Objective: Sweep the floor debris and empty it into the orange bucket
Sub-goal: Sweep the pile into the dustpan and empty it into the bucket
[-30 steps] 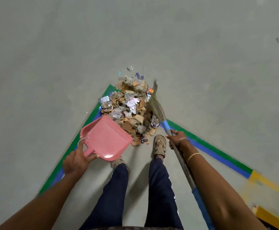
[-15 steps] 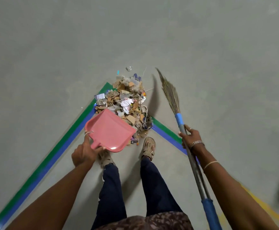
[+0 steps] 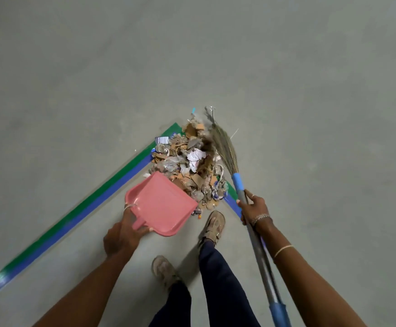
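A heap of debris [image 3: 189, 161], mostly cardboard scraps, paper and plastic bits, lies on the grey floor at the corner of a taped line. My left hand [image 3: 121, 234] grips the handle of a pink dustpan [image 3: 160, 204], whose front edge sits at the near left side of the heap. My right hand [image 3: 253, 207] holds the grey shaft of a broom [image 3: 225, 147]. Its straw head lies against the right side of the heap. The orange bucket is not in view.
Green and blue floor tape [image 3: 79, 208] runs diagonally from the lower left to the heap's corner, then back toward the right. My two feet [image 3: 213, 225] in sandals stand just behind the heap. Bare concrete floor [image 3: 192, 55] stretches all around.
The broom head has swung left from open floor onto the right side of the heap. The dustpan stays at the heap's near left side. My left foot has stepped back.
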{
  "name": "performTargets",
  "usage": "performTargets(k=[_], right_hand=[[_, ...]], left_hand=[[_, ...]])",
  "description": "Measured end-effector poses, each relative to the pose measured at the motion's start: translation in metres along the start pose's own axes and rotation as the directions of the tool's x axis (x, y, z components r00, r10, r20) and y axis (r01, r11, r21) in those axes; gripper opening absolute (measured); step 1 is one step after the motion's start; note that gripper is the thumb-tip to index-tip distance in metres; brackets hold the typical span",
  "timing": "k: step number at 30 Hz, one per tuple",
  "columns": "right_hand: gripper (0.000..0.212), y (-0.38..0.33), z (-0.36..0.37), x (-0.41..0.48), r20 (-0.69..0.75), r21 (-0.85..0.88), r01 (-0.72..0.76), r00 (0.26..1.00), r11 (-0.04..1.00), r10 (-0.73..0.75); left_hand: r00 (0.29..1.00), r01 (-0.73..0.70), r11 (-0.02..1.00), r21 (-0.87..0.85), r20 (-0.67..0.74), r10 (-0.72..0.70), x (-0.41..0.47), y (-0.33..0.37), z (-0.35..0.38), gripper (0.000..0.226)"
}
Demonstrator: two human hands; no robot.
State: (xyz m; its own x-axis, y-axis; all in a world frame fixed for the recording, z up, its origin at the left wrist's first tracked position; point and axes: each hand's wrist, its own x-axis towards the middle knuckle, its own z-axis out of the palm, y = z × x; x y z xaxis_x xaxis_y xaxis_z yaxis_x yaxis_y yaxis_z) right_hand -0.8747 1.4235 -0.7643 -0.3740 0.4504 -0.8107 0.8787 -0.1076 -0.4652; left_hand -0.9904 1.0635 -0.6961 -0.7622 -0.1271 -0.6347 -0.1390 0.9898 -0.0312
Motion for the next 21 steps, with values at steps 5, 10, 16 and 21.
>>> performTargets(k=[5,10,16,21], right_hand=[[0.058,-0.022,-0.004,0.004,-0.127,-0.056,0.041,0.991,0.998,-0.048],[0.042,-0.093,0.005,0.081,-0.106,-0.265,0.095,0.986,0.960,-0.127],[0.031,-0.135,0.021,0.133,0.015,-0.496,0.136,0.989,0.858,-0.148],[0.033,-0.095,0.012,0.077,0.078,-0.484,0.126,0.992,0.866,-0.101]], left_hand=[[0.999,0.049,0.998,-0.025,-0.023,-0.050,-0.006,-0.007,0.009,0.092],[0.997,0.056,0.997,-0.057,-0.054,-0.059,-0.002,-0.006,0.032,0.089],[0.993,0.051,0.987,-0.152,-0.098,-0.066,-0.005,-0.009,0.051,0.090],[0.987,0.070,0.962,-0.262,-0.120,-0.104,-0.038,-0.030,0.060,0.092]])
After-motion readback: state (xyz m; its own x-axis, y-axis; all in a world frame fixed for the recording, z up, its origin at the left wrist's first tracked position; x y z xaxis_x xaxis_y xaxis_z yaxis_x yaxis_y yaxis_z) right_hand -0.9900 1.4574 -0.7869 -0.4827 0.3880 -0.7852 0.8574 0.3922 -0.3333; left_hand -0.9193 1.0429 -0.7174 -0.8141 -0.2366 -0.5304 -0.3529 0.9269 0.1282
